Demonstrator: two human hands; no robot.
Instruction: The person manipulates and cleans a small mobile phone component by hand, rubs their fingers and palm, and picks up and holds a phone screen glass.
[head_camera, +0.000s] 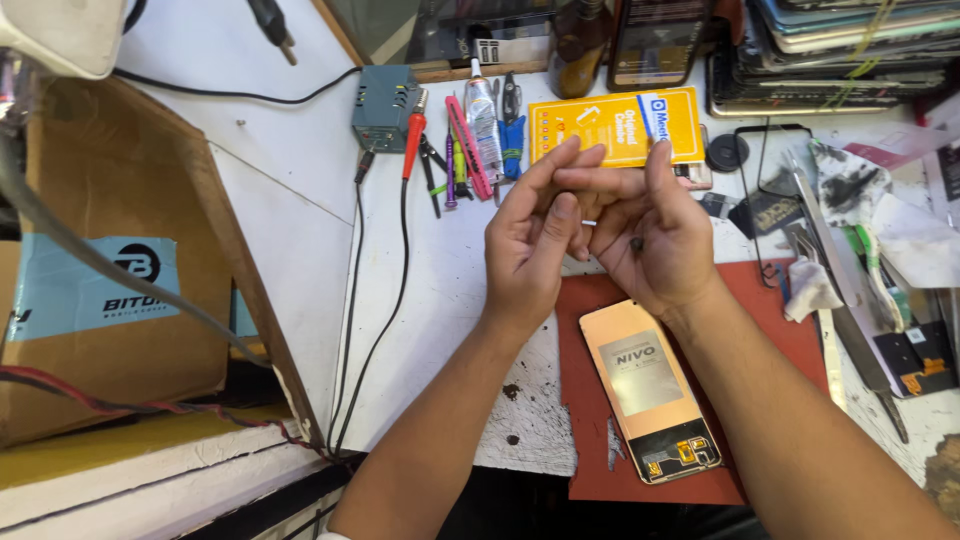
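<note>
A: Head view: left hand and right hand raised together over the white counter, fingertips touching.

B: Holding anything?

A: Right palm is cupped around a small dark bit, maybe a screw, too tiny to tell. Left fingers curl against the right ones, pinching nothing I can see.

B: Below them?

A: Opened phone panel face down on a red mat, just under the right wrist. Yellow package lies behind the fingertips.
</note>
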